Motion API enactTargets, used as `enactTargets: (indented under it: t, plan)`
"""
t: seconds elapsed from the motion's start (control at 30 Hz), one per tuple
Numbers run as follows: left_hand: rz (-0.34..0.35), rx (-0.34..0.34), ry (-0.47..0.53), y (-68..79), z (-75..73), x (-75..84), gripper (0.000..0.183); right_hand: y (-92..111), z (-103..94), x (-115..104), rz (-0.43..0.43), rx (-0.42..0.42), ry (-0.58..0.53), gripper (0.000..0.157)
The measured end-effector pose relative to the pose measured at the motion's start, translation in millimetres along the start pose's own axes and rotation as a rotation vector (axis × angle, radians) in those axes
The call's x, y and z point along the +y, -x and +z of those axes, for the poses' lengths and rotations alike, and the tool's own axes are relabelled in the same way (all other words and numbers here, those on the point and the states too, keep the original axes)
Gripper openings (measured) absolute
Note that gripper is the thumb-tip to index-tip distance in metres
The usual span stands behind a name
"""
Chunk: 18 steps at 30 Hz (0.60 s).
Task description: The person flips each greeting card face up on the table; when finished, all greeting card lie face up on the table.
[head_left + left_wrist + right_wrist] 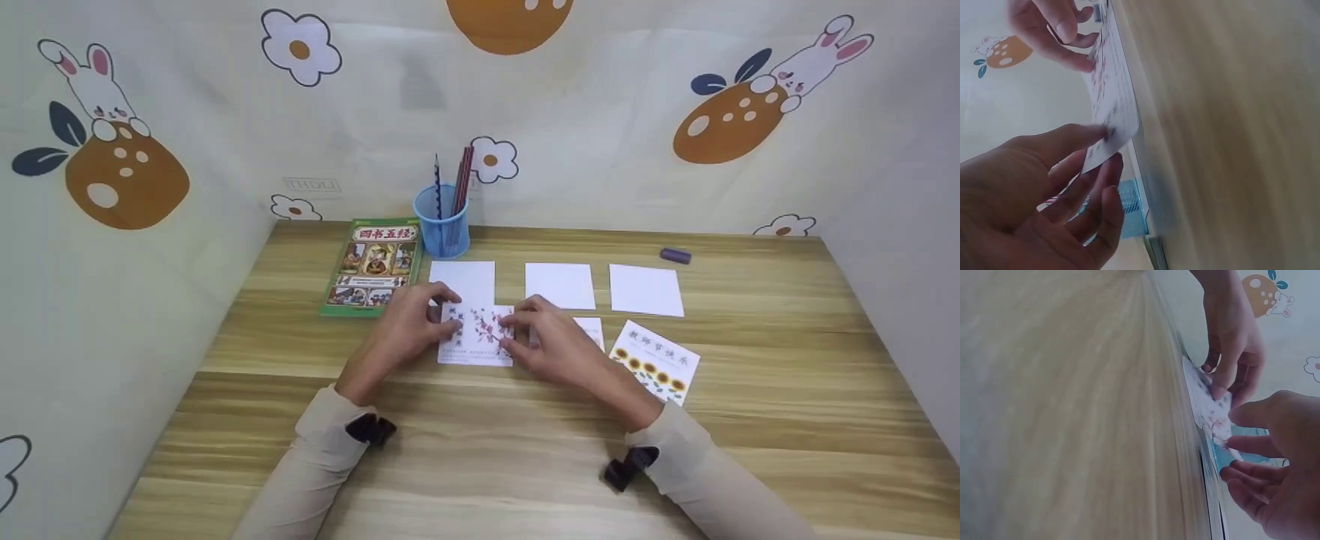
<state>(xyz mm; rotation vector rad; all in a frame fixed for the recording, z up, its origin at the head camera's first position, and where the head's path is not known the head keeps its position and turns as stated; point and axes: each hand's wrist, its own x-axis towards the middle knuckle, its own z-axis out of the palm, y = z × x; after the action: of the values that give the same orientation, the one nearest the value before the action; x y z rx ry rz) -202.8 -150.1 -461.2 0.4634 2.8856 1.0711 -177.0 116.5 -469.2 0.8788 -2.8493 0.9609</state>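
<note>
In the head view, a white greeting card (474,358) with dark lettering and red blossoms is between the two hands, overlapping the blank white card (463,279) behind it. My left hand (405,322) pinches its left end; in the left wrist view the thumb (1081,135) lies on the printed face with fingers underneath, and that end bends up. At the right end is my right hand (559,341), its fingertips at the card's edge. The right wrist view shows the right hand's fingers (1258,445) spread loosely around that edge, with a gap between thumb and index finger.
A sunflower card (664,349) and a partly covered card (591,327) lie on the right. Behind them are two blank cards (559,285) and a purple cylinder (676,256). A green-edged book (373,277) and a blue mesh cup (442,225) of pencils stand back left.
</note>
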Motion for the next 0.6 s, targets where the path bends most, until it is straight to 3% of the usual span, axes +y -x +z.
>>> enactTargets:
  t: [0.27, 0.6]
  plan:
    - [-0.005, -0.071, -0.081, 3.0, -4.2, -3.8, 0.035, 5.4, -0.2, -0.9, -0.026, -0.126, 0.082, 0.044]
    - [-0.045, -0.082, -0.125, 2.7, -7.3, -5.9, 0.036, 7.9, 0.3, -1.9, -0.054, -0.168, 0.124, 0.050]
